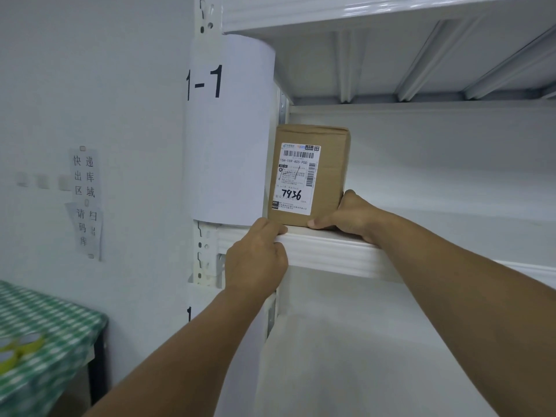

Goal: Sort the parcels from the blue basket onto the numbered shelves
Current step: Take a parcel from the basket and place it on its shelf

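A brown cardboard parcel [322,164] stands upright at the left end of a white shelf [331,251], its shipping label with the handwritten number 7936 facing me. A paper sign reading 1-1 [228,127] is wrapped round the shelf post just left of it. My right hand [349,215] holds the parcel's lower right corner, thumb at the front bottom edge and fingers round the side. My left hand [255,260] curls over the shelf's front lip just below the parcel's lower left corner. The blue basket is out of view.
The shelf stretches away to the right of the parcel, with another white shelf board [391,13] above and an open bay below. A table with a green checked cloth [45,341] stands at lower left with yellow tape rolls [18,350] on it. Paper notices [85,203] hang on the wall.
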